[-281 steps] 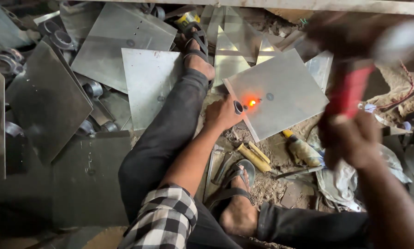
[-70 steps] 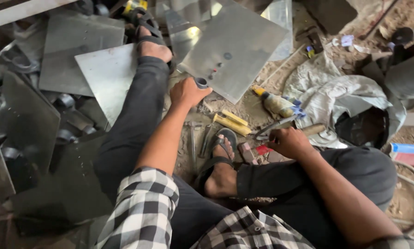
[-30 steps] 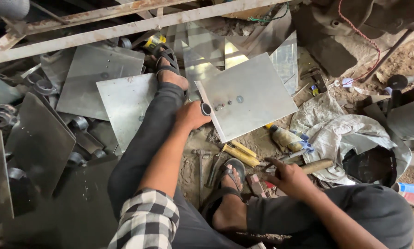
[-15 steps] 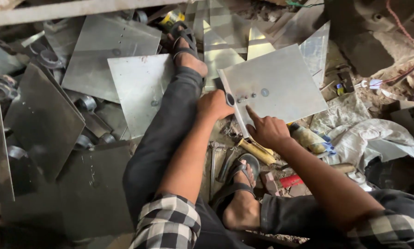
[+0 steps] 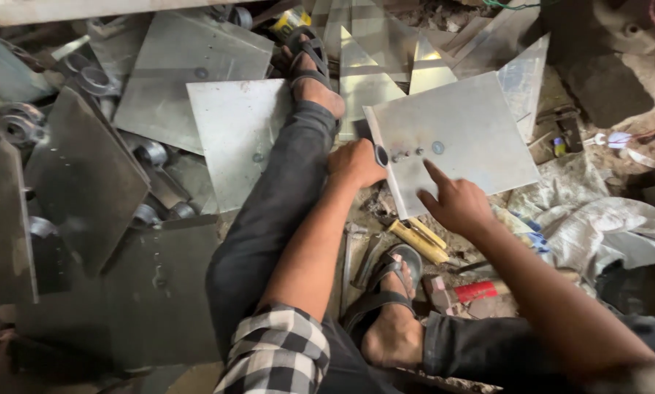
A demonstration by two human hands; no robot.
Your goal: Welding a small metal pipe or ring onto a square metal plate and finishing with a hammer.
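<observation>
Steadying the metal sheet [image 5: 462,138] by its near edge, we are clenching our left hand [image 5: 355,163] around a dark round piece at that edge, so the sheet is lying tilted at about one o'clock from our bent knee. Our right hand [image 5: 459,206] is grasping nothing: its forefinger is pointing out, the tip touching the sheet just below the small studs [image 5: 407,154], seemingly checking them. Half a second ago that hand was sitting lower, near the sheet's corner. The red-handled hammer [image 5: 467,292] is lying loose at five o'clock, beside our sandal [image 5: 386,292].
</observation>
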